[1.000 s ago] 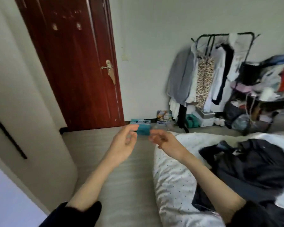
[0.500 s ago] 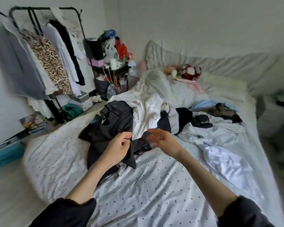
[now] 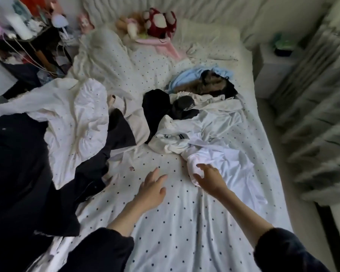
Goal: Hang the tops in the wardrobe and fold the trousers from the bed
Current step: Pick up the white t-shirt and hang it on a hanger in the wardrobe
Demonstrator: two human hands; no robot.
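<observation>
Grip not made: right hand (image 3: 209, 176), fingers spread, is reaching onto white top (image 3: 230, 169); left hand (image 3: 152, 190) is hovering, fingers apart. Cloth is looking light, limp, slippery; best pinched at a bunched edge.

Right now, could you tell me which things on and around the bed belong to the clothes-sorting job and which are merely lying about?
Job:
- white garment, right hand at its edge
- left hand, open above the sheet
- dark clothing pile
- cream garment
- black garment

Lying about:
- red mushroom plush
- pillow
- bedside table
</observation>
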